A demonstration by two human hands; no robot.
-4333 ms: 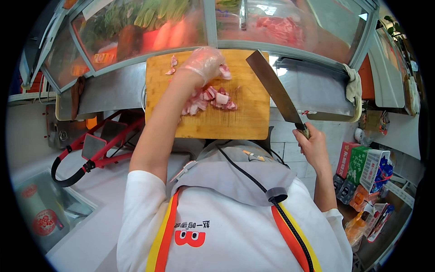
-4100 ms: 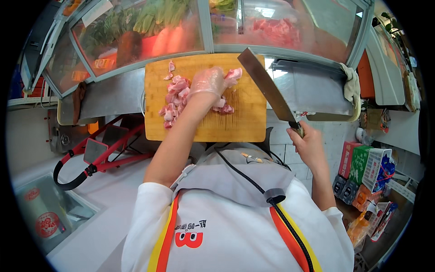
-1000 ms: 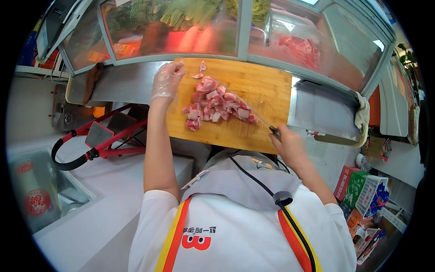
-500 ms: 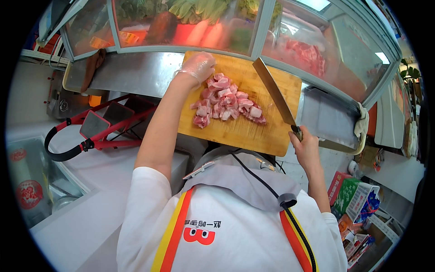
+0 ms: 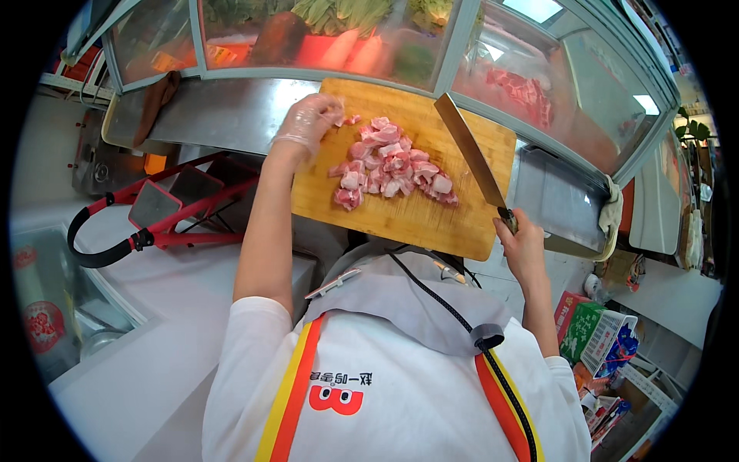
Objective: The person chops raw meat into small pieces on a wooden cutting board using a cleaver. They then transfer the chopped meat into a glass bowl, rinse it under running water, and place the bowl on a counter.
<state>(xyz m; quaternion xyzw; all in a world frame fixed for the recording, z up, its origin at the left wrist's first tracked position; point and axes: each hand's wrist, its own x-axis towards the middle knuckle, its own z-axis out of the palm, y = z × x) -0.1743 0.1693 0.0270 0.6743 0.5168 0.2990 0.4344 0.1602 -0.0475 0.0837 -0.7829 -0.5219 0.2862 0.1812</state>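
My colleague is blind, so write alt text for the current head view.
The right hand holds a cleaver over a wooden board with chopped meat; the gloved left hand is at the board's left edge. Beyond stands a glass case.

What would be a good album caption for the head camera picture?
Cleaver in the right hand, gloved left hand beside chopped raw meat on a cutting board.

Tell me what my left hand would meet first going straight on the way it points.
Your left hand would probably meet the small meat scrap just ahead on the cutting board; depth is unclear.
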